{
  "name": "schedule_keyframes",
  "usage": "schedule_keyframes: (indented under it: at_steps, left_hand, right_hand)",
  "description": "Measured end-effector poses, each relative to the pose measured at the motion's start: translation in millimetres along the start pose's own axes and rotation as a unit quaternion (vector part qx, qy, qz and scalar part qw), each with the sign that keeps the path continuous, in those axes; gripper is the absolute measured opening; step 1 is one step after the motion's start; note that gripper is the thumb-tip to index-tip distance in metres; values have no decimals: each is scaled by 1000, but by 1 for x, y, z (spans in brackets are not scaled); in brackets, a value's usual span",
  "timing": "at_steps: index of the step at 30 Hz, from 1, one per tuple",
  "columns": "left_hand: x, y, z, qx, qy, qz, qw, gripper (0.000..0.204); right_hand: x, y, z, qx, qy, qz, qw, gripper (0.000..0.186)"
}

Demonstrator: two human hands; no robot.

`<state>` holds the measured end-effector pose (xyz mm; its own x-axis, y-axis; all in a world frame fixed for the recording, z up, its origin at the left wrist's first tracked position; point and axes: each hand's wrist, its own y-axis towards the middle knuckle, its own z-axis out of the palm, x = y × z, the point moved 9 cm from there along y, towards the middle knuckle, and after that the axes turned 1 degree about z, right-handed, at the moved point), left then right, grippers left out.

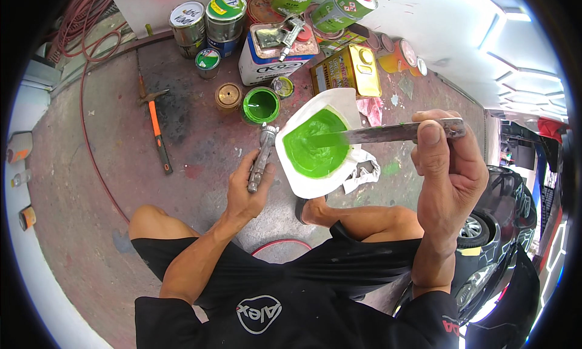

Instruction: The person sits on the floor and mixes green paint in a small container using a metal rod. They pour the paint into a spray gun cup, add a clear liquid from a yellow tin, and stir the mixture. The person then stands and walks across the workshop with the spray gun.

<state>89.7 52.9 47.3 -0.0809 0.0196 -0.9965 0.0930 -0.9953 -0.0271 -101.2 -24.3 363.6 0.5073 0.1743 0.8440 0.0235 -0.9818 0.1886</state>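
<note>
While the person squats on the floor (91,185), the left hand (245,188) is closed around the handle of a spray gun (262,158), which stands near upright with its top just beside the left edge of a white cup (348,103). It cannot be told for certain whether the cup sits on the gun or is only next to it. The cup holds bright green paint (312,146) that fills most of its bowl.

The right hand (445,167) is closed on the outer end of a flat stick (394,132), thumb pressed on top. The stick lies about level, and its far end dips into the paint near the cup's middle, coated green there.

A crumpled rag (364,173) lies touching the cup's lower right edge. Just beyond the cup on the floor stand 1 open green tin (261,104), a small brass-coloured tin (228,96) to its left, and a yellow rectangular can (348,70) to its right. More tins and a white canister (273,61) cluster at the far edge of the floor against the wall. A hammer (156,127) with an orange handle lies well apart to the left, and a red hose (88,137) runs along the floor's left side. A dark car (503,221) stands at the right.
</note>
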Motion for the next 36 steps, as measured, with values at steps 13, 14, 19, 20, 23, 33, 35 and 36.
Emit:
schedule_keyframes:
  at_steps: [13,14,19,20,23,33,35,36]
  left_hand:
    - [3,1,0,6,-2,-9,1000,41]
    - [4,1,0,5,-3,-10,1000,41]
    - [4,2,-1,1,-9,-4,1000,41]
    - [4,2,0,2,-9,-6,1000,41]
    - [5,2,-1,1,-4,-5,1000,41]
    - [8,3,-3,-5,0,-1,1000,40]
    - [9,3,-2,-3,-7,-5,1000,40]
    - [9,3,-2,-4,-10,-5,1000,40]
  right_hand:
    - [-9,5,0,-3,-27,-17,999,21]
    - [-6,4,0,-5,-29,-17,999,21]
    - [-9,4,9,15,-31,-18,999,21]
    - [-12,5,11,21,-34,-17,999,21]
    - [-16,8,10,22,-39,-11,999,21]
    - [-3,3,8,-9,-27,-17,999,23]
    - [-8,2,12,7,-21,-13,1000,23]
    - [-11,4,12,17,-24,-9,1000,23]
